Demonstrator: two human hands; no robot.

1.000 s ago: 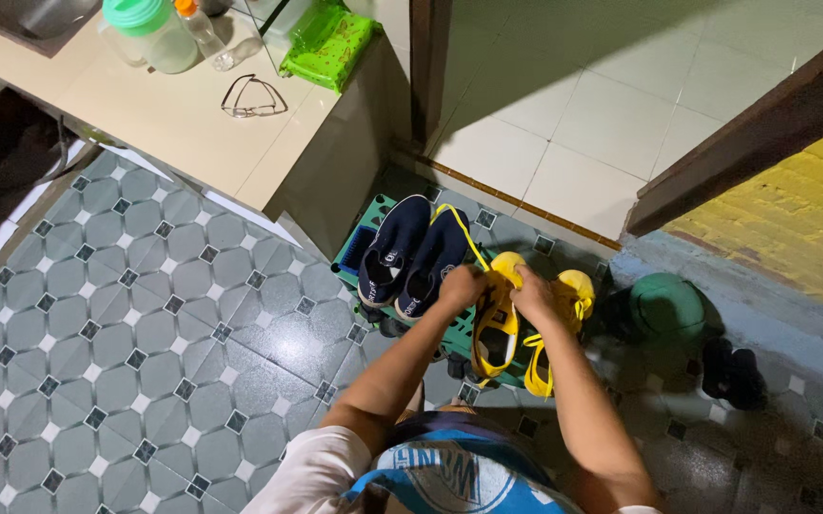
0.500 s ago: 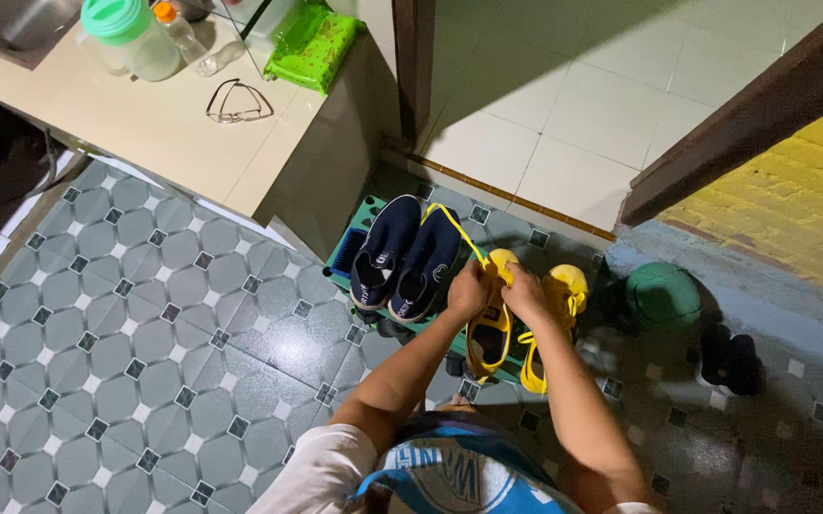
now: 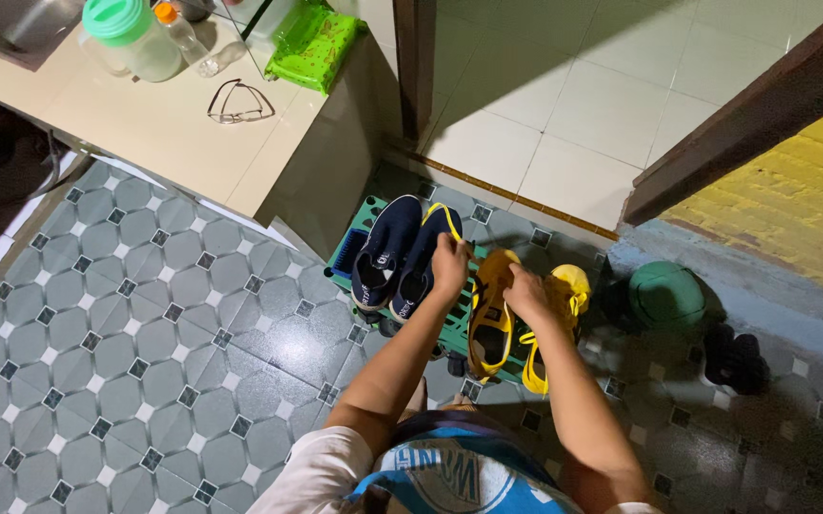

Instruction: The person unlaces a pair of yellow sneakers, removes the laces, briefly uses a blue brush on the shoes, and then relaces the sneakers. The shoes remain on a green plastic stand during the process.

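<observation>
1. Shoes sit on the green rack [image 3: 347, 249] on the floor: two dark blue shoes [image 3: 400, 255] on the left, two yellow shoes [image 3: 521, 319] on the right.
2. I think the lacing job is only part done. One yellow lace [image 3: 449, 217] is pulled out long toward the far side, over the blue pair. No knot shows yet.
3. My left hand [image 3: 450, 267] is closed tight, and its grip pinches that lace.
4. My right hand [image 3: 526, 293] rests on the yellow shoe nearest the blue ones [image 3: 490, 314], fingers curled on its top. I cannot tell if it pinches anything.
5. Far left, glasses [image 3: 237, 102] lie on the worktop [image 3: 145, 124].
</observation>
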